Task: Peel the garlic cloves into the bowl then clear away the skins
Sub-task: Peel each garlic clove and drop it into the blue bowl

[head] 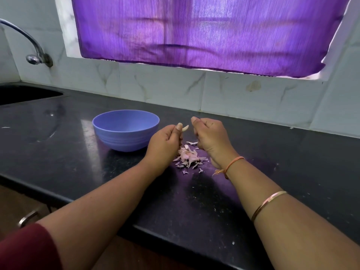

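Observation:
A pale garlic clove (185, 128) sticks out from the fingertips of my left hand (164, 142), which pinches it just right of the blue bowl (109, 131). My right hand (211, 138) hovers a short gap to the right of the clove, fingers curled; what it holds, if anything, is hidden. Below and between both hands lies a heap of pinkish garlic skins (188, 155) on the black counter (78, 168). The inside of the bowl shows only its far wall; its contents are hidden.
A sink (23, 93) is set in the counter at far left under a wall tap (33, 55). A tiled wall and purple curtain (194, 32) stand behind. The counter's front edge runs diagonally near my forearms. Small skin flecks dot the counter.

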The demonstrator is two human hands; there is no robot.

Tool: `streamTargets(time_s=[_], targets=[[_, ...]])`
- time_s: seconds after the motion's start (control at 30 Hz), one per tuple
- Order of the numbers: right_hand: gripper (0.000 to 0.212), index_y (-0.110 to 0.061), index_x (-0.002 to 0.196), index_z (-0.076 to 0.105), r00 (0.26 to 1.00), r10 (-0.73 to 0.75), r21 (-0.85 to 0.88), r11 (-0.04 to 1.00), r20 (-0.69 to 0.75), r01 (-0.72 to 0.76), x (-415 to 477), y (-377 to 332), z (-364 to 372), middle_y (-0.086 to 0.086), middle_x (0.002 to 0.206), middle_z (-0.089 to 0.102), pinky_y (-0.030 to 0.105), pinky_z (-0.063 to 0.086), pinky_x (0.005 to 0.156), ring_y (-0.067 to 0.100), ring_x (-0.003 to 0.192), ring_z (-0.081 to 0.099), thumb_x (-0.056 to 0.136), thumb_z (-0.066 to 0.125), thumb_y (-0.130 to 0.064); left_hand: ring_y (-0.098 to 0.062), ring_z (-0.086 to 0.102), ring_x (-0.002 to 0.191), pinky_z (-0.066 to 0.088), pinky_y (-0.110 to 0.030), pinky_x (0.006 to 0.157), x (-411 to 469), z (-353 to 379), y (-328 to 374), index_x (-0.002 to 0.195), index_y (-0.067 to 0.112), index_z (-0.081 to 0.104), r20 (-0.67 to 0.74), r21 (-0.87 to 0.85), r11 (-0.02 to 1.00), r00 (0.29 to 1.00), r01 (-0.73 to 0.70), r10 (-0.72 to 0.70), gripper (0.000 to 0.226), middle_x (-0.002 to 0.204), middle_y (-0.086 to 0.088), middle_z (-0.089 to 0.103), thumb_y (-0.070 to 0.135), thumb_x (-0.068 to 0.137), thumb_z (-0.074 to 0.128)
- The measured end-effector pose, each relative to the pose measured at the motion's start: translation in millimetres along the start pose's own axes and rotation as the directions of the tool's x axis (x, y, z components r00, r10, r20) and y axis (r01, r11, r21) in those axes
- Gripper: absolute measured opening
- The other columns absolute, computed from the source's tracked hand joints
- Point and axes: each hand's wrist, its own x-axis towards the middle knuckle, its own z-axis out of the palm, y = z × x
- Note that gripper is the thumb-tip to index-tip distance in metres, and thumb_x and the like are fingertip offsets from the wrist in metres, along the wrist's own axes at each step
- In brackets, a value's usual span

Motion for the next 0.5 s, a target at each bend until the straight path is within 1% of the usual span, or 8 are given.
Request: streamTargets(time_s=[0.1,0.17,0.23,0.27,0.3,0.33,0.4,0.5], targets=[[0.055,-0.019,0.042,0.035,0.999,0.032,0.056,0.998,-0.021,-0.031,0.1,-0.1,-4.0,-0.005,0.04,0.029,0.03,0.023,0.049,0.014,0.041,0.024,0.092,0.053,-0.032,-0.013,0.04,0.055,0.039,-0.035,0.062,0.8,0.0,1.1,0.067,0.013,0.048,-0.001,-0.073,0.995,0.998,0.065,-0.065,0.038,0.059,0.0,0.044,0.029,0.1,0.038],[0.056,-0.019,0.041,0.041,0.998,0.055,0.012,0.998,0.029,-0.056,-2.7,-0.1,-7.5,-0.008,0.036,0.035,0.027,0.029,0.048,0.011,0.036,0.03,0.091,0.052,-0.042,-0.013,0.038,0.051,0.037,-0.031,0.058,0.5,-0.4,1.8,0.066,0.012,0.046,0.0,-0.103,0.991,0.997,0.079,-0.08,0.039,0.056,0.0,0.041,0.029,0.1,0.038],[0.052,-0.015,0.051,0.052,0.994,0.071,-0.034,0.997,0.084,-0.068,-5.2,-0.4,-7.5,-0.008,0.041,0.046,0.03,0.04,0.055,0.01,0.041,0.04,0.092,0.047,-0.045,-0.009,0.035,0.044,0.035,-0.026,0.052,0.7,-0.5,2.5,0.065,0.011,0.043,-0.002,-0.129,0.988,0.996,0.088,-0.089,0.039,0.054,-0.001,0.038,0.028,0.101,0.037],[0.048,-0.013,0.059,0.056,0.99,0.087,0.011,0.996,0.11,-0.088,-5.9,-0.3,-6.3,-0.004,0.05,0.051,0.033,0.044,0.059,0.011,0.047,0.044,0.094,0.045,-0.043,-0.007,0.034,0.041,0.033,-0.025,0.049,0.8,-0.4,3.0,0.065,0.011,0.042,-0.002,-0.143,0.985,0.996,0.093,-0.095,0.04,0.053,-0.001,0.037,0.027,0.101,0.037],[0.043,-0.012,0.067,0.059,0.984,0.104,0.093,0.989,0.144,-0.118,-6.7,-0.9,-4.7,0.001,0.06,0.054,0.034,0.046,0.061,0.013,0.052,0.047,0.096,0.043,-0.039,-0.006,0.032,0.039,0.032,-0.023,0.046,1.2,-0.3,3.1,0.064,0.012,0.042,0.0,-0.16,0.982,0.995,0.1,-0.101,0.04,0.051,0.0,0.036,0.026,0.101,0.037],[0.038,-0.011,0.075,0.061,0.978,0.109,0.178,0.974,0.177,-0.141,-7.3,-1.6,-3.5,0.004,0.067,0.054,0.033,0.047,0.06,0.014,0.057,0.048,0.098,0.042,-0.034,-0.005,0.032,0.038,0.031,-0.021,0.044,1.4,-0.4,3.1,0.063,0.012,0.042,0.003,-0.174,0.979,0.994,0.106,-0.107,0.041,0.048,0.002,0.036,0.025,0.101,0.037],[0.03,-0.009,0.083,0.063,0.966,0.104,0.277,0.946,0.236,-0.169,-7.8,-2.6,-3.3,0.005,0.072,0.054,0.027,0.047,0.057,0.013,0.061,0.049,0.099,0.042,-0.025,-0.004,0.032,0.037,0.031,-0.019,0.041,2.0,-0.8,1.9,0.061,0.012,0.041,0.015,-0.185,0.976,0.994,0.113,-0.112,0.042,0.042,0.008,0.036,0.025,0.101,0.037],[0.025,-0.003,0.086,0.066,0.946,0.096,0.376,0.902,0.309,-0.214,-9.9,-4.6,-4.7,0.008,0.074,0.058,0.021,0.048,0.057,0.011,0.062,0.051,0.096,0.047,-0.017,-0.003,0.033,0.036,0.031,-0.019,0.041,2.6,-1.5,0.0,0.06,0.013,0.042,0.027,-0.169,0.979,0.994,0.11,-0.107,0.044,0.038,0.011,0.037,0.026,0.101,0.037]])
